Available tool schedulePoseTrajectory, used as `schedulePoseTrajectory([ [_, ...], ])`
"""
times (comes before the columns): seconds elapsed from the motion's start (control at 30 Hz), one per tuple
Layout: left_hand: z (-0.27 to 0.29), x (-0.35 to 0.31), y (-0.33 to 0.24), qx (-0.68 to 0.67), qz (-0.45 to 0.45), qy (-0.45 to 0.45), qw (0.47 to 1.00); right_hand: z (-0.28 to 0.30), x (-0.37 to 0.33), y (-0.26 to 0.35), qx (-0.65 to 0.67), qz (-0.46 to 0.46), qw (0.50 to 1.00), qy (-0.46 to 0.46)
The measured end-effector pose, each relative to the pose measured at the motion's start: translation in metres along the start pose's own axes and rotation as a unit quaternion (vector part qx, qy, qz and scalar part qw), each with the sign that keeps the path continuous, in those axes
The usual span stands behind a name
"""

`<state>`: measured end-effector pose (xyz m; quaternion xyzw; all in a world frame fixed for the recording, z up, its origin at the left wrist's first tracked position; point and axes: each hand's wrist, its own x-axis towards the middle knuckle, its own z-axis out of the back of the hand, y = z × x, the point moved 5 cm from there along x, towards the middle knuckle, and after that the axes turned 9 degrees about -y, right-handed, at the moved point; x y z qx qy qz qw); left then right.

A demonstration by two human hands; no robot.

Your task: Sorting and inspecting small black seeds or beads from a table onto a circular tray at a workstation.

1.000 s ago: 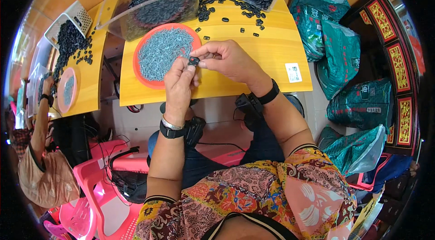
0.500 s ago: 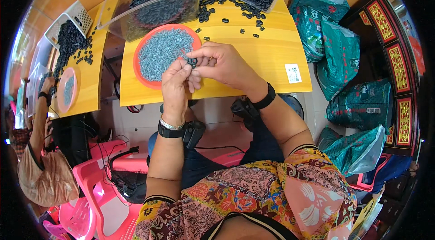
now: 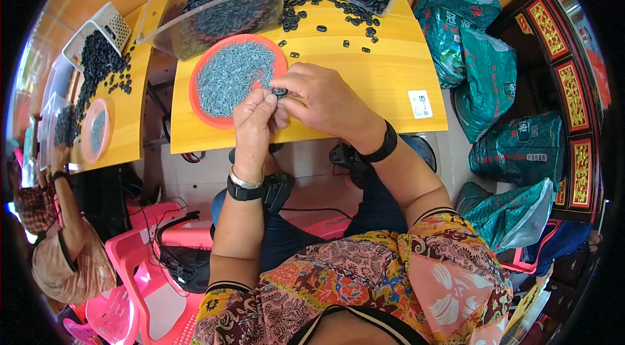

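A small black oval plastic piece with two holes (image 3: 279, 92) is pinched between my two hands, over the near right edge of a round red tray (image 3: 211, 120). My left hand (image 3: 254, 114) grips it from the left with thumb and fingertips. From the right, my right hand (image 3: 329, 103) closes on the same piece, its thumb and index finger hiding part of it. Heaped in the tray are many small silvery metal pieces (image 3: 231, 78), too fine to make out singly. Whether a metal piece is also between my fingers, I cannot tell.
Clear plastic bins (image 3: 215, 12) of black pieces stand at the back of the yellow table (image 3: 384, 94). Loose black pieces (image 3: 321, 28) lie before them. Green sacks (image 3: 514, 150) line the right side. At left, a co-worker (image 3: 71, 247) sits by another table with a basket (image 3: 112, 25).
My right fingers have shifted slightly on the black piece, which now looks tilted and more covered. The co-worker's arm at the left has moved a little.
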<state>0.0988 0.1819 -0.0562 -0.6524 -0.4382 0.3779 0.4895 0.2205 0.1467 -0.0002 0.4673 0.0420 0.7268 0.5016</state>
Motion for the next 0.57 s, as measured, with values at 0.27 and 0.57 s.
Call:
schedulePoseTrajectory([
  [0.27,-0.0024,0.0,0.0002,0.032,-0.032,-0.004,0.999,-0.0024,-0.0006,0.0034,-0.026,0.04,0.999,0.019],
  [0.57,-0.0024,-0.0008,0.0014,0.021,-0.048,-0.004,0.999,-0.0054,-0.0021,0.0049,-0.036,0.04,0.998,0.036],
])
